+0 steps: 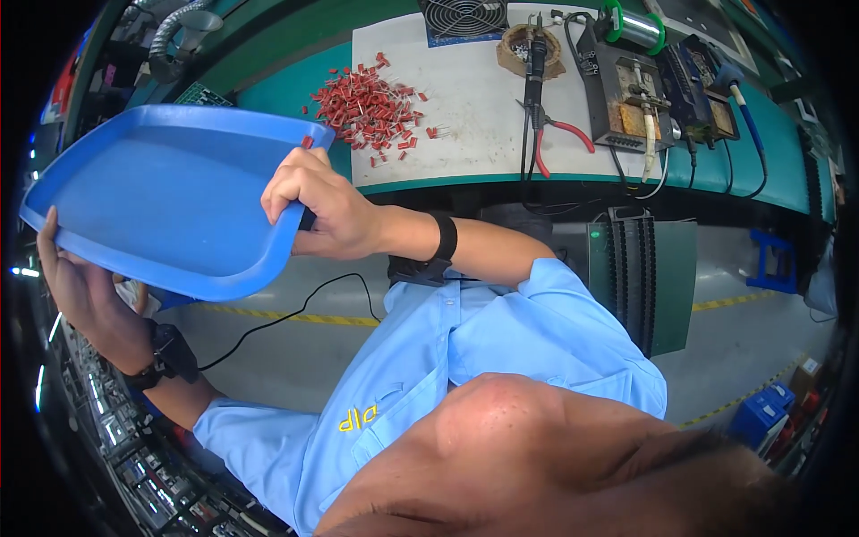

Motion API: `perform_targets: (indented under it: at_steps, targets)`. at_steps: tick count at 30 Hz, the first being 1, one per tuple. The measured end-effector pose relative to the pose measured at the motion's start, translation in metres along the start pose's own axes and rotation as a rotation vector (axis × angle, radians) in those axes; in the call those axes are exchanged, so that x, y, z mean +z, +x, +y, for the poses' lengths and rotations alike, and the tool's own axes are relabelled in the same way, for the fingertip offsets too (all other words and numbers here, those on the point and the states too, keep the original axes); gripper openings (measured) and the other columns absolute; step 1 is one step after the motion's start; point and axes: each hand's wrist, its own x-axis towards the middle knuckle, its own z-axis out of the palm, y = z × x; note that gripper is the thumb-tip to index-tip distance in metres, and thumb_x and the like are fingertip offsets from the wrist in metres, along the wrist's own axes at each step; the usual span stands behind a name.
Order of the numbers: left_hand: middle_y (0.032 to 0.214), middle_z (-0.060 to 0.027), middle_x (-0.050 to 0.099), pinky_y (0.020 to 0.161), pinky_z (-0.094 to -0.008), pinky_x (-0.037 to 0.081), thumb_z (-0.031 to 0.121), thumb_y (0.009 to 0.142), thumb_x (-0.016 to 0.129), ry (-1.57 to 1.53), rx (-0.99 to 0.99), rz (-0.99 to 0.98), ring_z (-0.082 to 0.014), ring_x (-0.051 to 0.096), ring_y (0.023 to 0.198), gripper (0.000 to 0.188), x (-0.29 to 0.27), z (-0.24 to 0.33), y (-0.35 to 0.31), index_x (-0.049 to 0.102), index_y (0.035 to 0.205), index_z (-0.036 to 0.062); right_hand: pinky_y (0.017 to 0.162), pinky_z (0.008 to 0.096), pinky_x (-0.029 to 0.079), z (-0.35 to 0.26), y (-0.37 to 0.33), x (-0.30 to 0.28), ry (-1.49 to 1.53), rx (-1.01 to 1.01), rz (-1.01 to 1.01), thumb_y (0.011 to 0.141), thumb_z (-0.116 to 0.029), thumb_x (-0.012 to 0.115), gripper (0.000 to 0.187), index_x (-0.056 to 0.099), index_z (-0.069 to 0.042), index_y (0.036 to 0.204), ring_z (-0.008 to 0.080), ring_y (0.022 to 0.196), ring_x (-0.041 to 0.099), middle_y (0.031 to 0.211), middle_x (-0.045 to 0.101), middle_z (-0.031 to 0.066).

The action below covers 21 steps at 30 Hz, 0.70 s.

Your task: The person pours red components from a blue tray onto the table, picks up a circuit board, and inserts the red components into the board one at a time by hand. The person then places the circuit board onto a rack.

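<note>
Across the top, from where I stand, runs the long workbench with a teal-green mat (286,76), its front edge facing the person. A flat white sheet (465,116) covers its middle. Next comes the shallow blue plastic tray with rounded corners (170,201), out in front of the person's left side, its long axis running roughly left to right. In this view it overlaps the bench's left end; I can't tell whether it touches the bench.

Both hands are on it. The right hand (327,201) is clenched round the right-hand short rim, fingers curled over the top; the left hand (76,273) bears the near left corner, fingers up the outer wall, its thumb hidden from me.

The loose heap of small red two-legged components (367,107) lies just past the tray's far right corner, so the right hand is much the nearer. It sits mostly on the sheet's left side. Open sheet stretches rightward from the heap to the red-handled metal cutters (573,131); toward the person, the bench edge drops off to open floor.

Smallest, a single red piece (307,141) shows at the tray's rim above the right fingers; whether it is pinched there, I can't tell.
</note>
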Motion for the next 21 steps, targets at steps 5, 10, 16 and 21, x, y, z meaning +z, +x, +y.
perform_targets:
  at_steps: [5,10,16,21]
  targets:
    - [0.106,-0.0119,0.066,0.085,-0.0305,0.054,0.015,0.100,0.054,0.304,0.330,-0.010,-0.0190,0.066,0.096,0.033,-0.016,-0.003,-0.030,0.055,0.126,-0.0060,0.086,0.0353,0.032,-0.001,0.002,-0.008,-0.006,-0.059,-0.046,0.079,-0.019,0.083,0.033,0.056,-0.016,0.098,0.0184,0.089,0.056,0.094,0.065,-0.0035]
    - [0.112,-0.0123,0.067,0.096,-0.0363,0.051,0.018,0.099,0.056,-0.920,-0.403,-0.156,-0.0215,0.064,0.106,0.031,-0.109,-0.071,-0.026,0.058,0.124,-0.0009,0.085,0.0387,0.031,-0.005,0.009,-0.013,-0.063,-0.215,-0.172,0.079,-0.022,0.083,0.033,0.056,-0.017,0.098,0.0185,0.090,0.057,0.096,0.066,-0.0037]
    - [0.117,-0.0114,0.067,0.101,-0.0371,0.047,0.022,0.098,0.059,-0.832,-0.588,0.188,-0.0216,0.063,0.107,0.034,-0.073,-0.104,-0.056,0.059,0.123,-0.0005,0.083,0.0410,0.032,0.003,0.003,-0.018,-0.188,-0.270,-0.311,0.078,-0.024,0.082,0.034,0.055,-0.017,0.098,0.0197,0.088,0.057,0.096,0.067,-0.0030]
    - [0.119,-0.0112,0.067,0.101,-0.0368,0.047,0.022,0.097,0.061,-0.893,-0.467,-0.019,-0.0222,0.063,0.110,0.035,-0.081,-0.072,-0.028,0.058,0.124,-0.0011,0.083,0.0408,0.033,-0.001,0.003,-0.023,-0.252,-0.294,-0.236,0.078,-0.023,0.083,0.036,0.054,-0.017,0.098,0.0200,0.088,0.057,0.095,0.066,-0.0027]
